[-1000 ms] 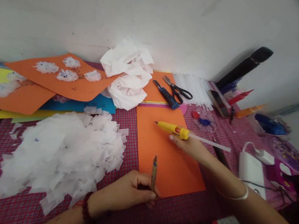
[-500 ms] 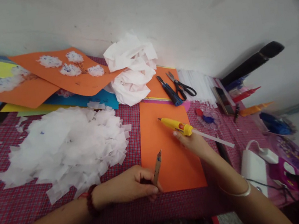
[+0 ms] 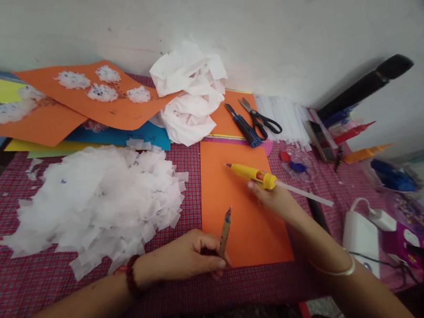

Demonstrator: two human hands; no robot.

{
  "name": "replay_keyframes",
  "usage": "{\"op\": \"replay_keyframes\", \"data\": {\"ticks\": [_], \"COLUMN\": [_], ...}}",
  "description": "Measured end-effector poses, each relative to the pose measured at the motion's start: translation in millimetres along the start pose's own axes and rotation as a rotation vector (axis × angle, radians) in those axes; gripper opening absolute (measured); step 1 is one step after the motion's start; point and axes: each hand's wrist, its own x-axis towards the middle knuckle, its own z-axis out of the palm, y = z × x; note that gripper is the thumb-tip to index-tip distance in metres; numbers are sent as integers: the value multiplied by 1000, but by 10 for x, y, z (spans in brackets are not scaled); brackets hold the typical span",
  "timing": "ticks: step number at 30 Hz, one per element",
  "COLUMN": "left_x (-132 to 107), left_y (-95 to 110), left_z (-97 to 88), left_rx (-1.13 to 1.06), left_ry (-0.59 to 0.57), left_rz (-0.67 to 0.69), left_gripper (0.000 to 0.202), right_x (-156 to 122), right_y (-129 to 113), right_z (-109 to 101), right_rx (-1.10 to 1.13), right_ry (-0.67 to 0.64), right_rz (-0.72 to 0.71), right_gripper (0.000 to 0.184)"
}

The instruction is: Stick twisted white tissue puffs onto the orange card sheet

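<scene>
Your right hand (image 3: 276, 200) grips the yellow glue gun (image 3: 252, 173) over the orange sheet (image 3: 244, 212) on the desk (image 3: 23, 283), while your left hand (image 3: 183, 259) is closed around a pencil (image 3: 225, 231) at the sheet's near-left edge.

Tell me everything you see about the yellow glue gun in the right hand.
The glue gun is a slim, pen-like tool of yellow plastic with an orange band near its rear and a small dark nozzle. A whitish translucent glue stick juts from its back. It is slanted, nozzle toward the upper left, over the orange paper sheet. The right hand grips it from below, near the rear.
</scene>
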Motion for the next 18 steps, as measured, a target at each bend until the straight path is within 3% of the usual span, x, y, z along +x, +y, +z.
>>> {"op": "replay_keyframes", "data": {"ticks": [4, 11, 18], "left_x": [-1, -1, 6], "left_y": [17, 22, -10], "left_z": [-3, 11, 6], "left_rx": [-21, -37, -48], "left_ry": [1, 25, 22], "left_rz": [-28, -44, -31], "left_gripper": [25, 21, 24], "right_x": [-8, 10, -5], "right_y": [37, 37, 22], "right_z": [-4, 10, -18], "right_rx": [9, 30, -3], "right_ry": [-29, 53, 17], "right_rz": [-4, 10, -17], "right_gripper": [38, 39, 39]}}
